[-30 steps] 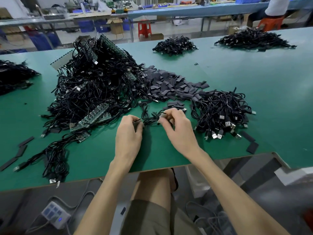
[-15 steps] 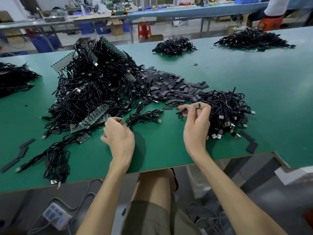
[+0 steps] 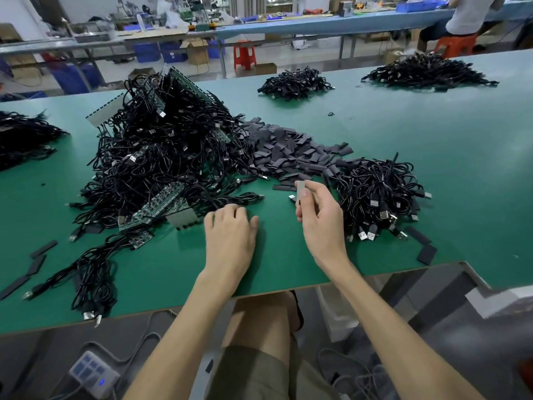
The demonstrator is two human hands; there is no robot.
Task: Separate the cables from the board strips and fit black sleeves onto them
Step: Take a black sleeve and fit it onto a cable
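Note:
A large tangle of black cables with green board strips (image 3: pixel 161 157) fills the left half of the green table (image 3: pixel 432 157). Flat black sleeves (image 3: pixel 288 151) lie heaped behind my hands. A bundle of finished cables (image 3: pixel 377 194) sits to the right. My left hand (image 3: pixel 229 232) rests palm down on the table, its fingertips on a loose black cable (image 3: pixel 245 197) next to a green board strip (image 3: pixel 161 207). My right hand (image 3: pixel 320 217) is raised, pinching a small grey piece (image 3: pixel 301 189) between thumb and fingers.
Further cable heaps lie at the far left (image 3: pixel 20 137), far middle (image 3: pixel 294 83) and far right (image 3: pixel 427 72). Stray sleeves lie at the left edge (image 3: pixel 37 261) and right front (image 3: pixel 427 254). A power strip (image 3: pixel 92 373) sits on the floor. A seated person (image 3: pixel 467 15) is at the far bench.
My hands parted from the cable they worked together. The right hand swung to the finished bundle, then came back up holding a small grey piece. The left hand went left, then settled flat on a cable.

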